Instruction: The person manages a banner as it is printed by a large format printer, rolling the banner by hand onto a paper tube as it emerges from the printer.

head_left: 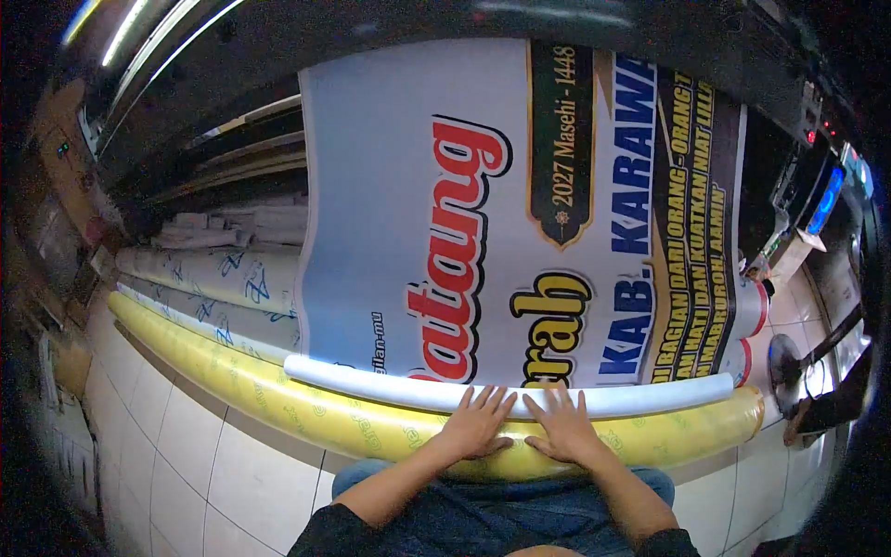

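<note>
A large printed banner (371,213) hangs down from the dark machine in front of me, its lettering turned sideways. Its lower end is wound into a white roll (371,378) that rests along a long yellow-wrapped roll (232,376). My left hand (478,422) lies on the white roll with its fingers spread, the thumb reaching over the yellow wrapping. Close beside it, my right hand (563,425) also lies with fingers spread across the white roll. Both palms are over the yellow roll, and neither hand is wrapped around anything.
Behind the yellow roll at the left lie more wrapped rolls (218,265) with blue printing. A dark wide machine (418,23) spans the top. To the right are a lit blue screen (824,201) and a fan-like round object (784,359). White floor tiles (251,464) run below.
</note>
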`<action>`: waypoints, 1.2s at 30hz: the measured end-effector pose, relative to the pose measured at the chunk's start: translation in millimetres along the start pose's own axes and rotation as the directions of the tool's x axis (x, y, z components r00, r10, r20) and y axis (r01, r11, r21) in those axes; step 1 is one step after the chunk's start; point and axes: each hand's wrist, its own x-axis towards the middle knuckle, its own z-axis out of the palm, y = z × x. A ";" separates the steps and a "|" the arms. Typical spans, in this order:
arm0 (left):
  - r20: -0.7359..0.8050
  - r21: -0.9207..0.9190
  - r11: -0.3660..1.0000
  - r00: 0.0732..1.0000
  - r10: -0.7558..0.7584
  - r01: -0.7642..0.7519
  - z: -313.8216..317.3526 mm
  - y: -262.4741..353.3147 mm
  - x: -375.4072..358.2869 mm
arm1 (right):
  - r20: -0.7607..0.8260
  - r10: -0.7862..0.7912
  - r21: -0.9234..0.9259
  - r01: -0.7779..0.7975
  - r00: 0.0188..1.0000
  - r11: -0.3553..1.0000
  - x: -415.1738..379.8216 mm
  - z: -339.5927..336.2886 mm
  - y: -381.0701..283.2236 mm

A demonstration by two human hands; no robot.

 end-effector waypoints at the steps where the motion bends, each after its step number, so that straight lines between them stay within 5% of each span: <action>1: -0.018 0.020 1.000 1.000 0.011 -0.011 1.3 -1.2 -0.3 | 0.044 -0.009 -0.004 0.009 0.999 1.000 3.1 6.4 1.8; 6: -0.072 0.075 0.997 0.997 0.014 -0.009 5.9 -1.5 -0.3 | -0.018 0.017 0.102 -0.015 1.000 0.995 4.5 8.9 1.6; 10: -0.002 0.032 0.999 1.000 0.012 -0.012 -2.2 -1.7 1.2 | 0.002 -0.021 -0.013 0.021 1.000 1.000 3.5 4.4 0.1; 12: -0.045 0.005 1.000 0.999 0.012 -0.012 2.7 -3.9 2.4 | -0.247 0.012 0.012 -0.010 0.969 1.000 3.2 3.1 0.4; 18: -0.035 0.010 1.000 0.999 0.011 -0.011 -2.1 -1.0 1.9 | 0.041 0.002 -0.014 -0.001 0.999 1.000 4.2 9.4 -4.8; 36: -0.024 -0.029 1.000 1.000 0.000 -0.001 -4.2 -1.7 2.2 | -0.134 -0.022 -0.009 0.020 0.991 1.000 3.5 18.6 0.6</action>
